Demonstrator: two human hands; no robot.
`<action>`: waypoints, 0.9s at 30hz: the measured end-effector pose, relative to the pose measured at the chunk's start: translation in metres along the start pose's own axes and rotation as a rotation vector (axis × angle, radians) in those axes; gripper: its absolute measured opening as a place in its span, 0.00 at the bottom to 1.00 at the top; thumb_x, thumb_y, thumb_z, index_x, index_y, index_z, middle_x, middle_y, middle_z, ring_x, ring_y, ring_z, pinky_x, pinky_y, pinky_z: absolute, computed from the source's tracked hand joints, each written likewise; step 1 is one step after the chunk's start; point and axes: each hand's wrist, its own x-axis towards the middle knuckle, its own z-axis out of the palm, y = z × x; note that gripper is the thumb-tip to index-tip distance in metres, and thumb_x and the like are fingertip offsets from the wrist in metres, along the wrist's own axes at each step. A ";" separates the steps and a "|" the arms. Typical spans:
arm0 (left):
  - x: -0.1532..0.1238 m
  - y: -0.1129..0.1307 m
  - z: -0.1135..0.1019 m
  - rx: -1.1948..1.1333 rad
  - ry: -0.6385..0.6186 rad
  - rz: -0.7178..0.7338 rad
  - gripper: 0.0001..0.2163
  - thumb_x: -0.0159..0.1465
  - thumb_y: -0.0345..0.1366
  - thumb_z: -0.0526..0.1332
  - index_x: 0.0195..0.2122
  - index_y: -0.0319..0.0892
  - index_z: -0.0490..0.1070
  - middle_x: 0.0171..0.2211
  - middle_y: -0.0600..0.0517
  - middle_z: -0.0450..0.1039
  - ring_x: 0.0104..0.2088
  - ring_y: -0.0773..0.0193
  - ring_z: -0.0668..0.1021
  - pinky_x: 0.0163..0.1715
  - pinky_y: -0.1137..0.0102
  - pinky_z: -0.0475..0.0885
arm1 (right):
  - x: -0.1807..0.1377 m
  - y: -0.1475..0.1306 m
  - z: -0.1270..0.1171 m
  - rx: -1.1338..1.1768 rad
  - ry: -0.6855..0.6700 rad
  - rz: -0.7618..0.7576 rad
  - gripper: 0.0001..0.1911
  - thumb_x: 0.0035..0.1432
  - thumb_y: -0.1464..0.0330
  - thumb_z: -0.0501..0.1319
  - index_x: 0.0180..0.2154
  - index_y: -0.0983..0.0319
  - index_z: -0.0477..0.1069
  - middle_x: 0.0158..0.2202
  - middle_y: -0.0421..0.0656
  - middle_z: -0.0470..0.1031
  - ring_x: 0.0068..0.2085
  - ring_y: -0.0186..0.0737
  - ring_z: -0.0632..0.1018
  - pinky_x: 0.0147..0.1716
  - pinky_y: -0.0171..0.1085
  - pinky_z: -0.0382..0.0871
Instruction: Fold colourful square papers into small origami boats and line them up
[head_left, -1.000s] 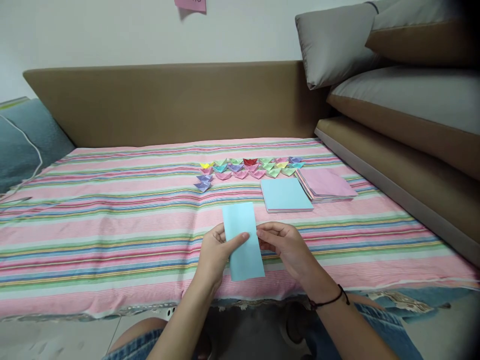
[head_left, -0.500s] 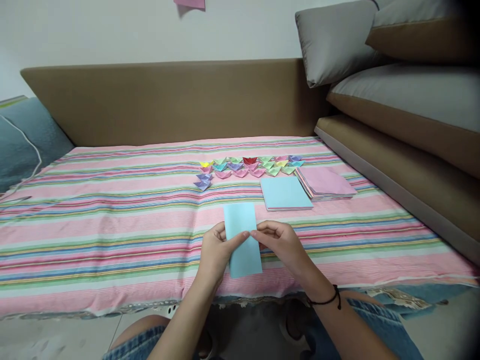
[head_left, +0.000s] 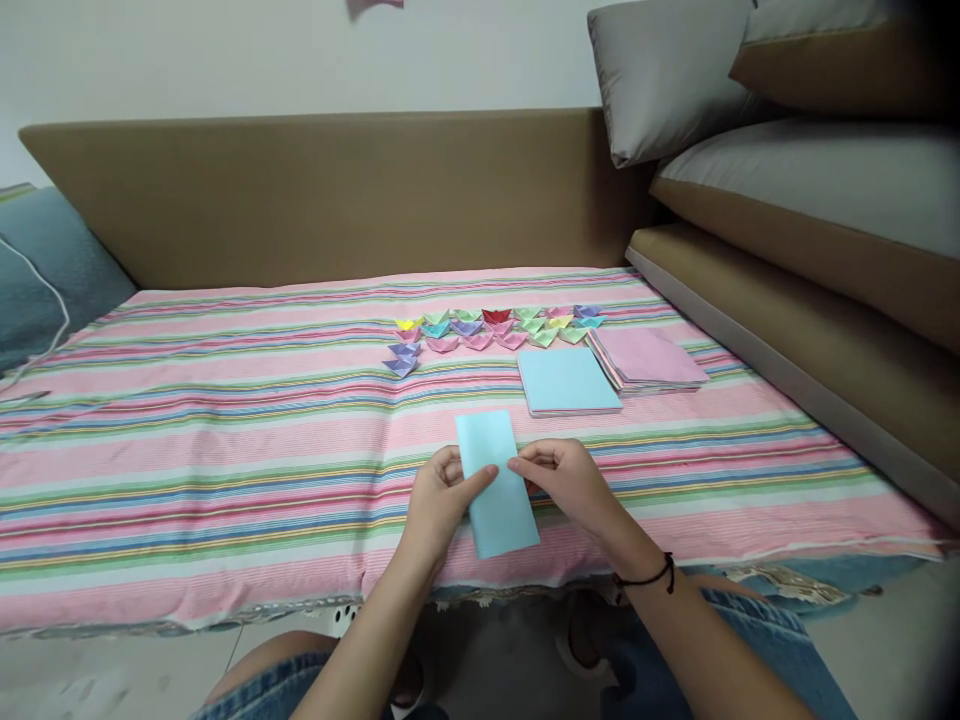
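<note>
A light blue sheet of paper folded into a long strip point(head_left: 495, 485) is held just above the striped cloth point(head_left: 225, 440). My left hand point(head_left: 439, 505) grips its left edge, thumb across the face. My right hand point(head_left: 566, 480) pinches the right edge near the middle, fingers curled. Beyond them lie a stack of light blue square paper point(head_left: 566, 382) and a stack of pink paper point(head_left: 645, 358). Several small folded paper boats point(head_left: 487, 330) in mixed colours sit in rows behind the stacks.
The cloth covers a low bed with a brown headboard point(head_left: 337, 190) behind. Brown and grey cushions point(head_left: 787, 170) pile up at the right. A blue-grey cushion point(head_left: 45, 270) lies at the far left. My knees in denim shorts show below the bed's front edge.
The paper strip has tilted slightly clockwise, and my right thumb and fingers have closed onto its right edge. The camera view has shifted a little.
</note>
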 end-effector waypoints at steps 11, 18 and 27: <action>-0.022 -0.008 -0.023 0.917 0.192 0.683 0.07 0.62 0.35 0.55 0.40 0.42 0.67 0.34 0.49 0.70 0.35 0.60 0.73 0.33 0.67 0.68 | 0.036 -0.009 -0.034 -0.336 -0.583 -0.004 0.10 0.45 0.63 0.64 0.20 0.64 0.75 0.14 0.34 0.65 0.18 0.28 0.60 0.18 0.30 0.50; -0.043 -0.049 0.005 1.427 -0.058 1.100 0.16 0.58 0.31 0.56 0.48 0.35 0.67 0.48 0.43 0.72 0.49 0.52 0.71 0.47 0.59 0.67 | 0.085 -0.024 -0.019 -0.630 -0.918 -0.021 0.08 0.39 0.66 0.67 0.17 0.65 0.74 0.12 0.33 0.63 0.18 0.27 0.61 0.19 0.29 0.51; -0.034 -0.078 0.014 1.588 0.081 0.932 0.26 0.60 0.44 0.56 0.55 0.31 0.63 0.55 0.42 0.67 0.55 0.50 0.68 0.53 0.59 0.65 | 0.101 -0.025 -0.009 -0.943 -1.024 0.040 0.09 0.42 0.67 0.66 0.27 0.68 0.77 0.22 0.39 0.74 0.25 0.32 0.69 0.24 0.31 0.58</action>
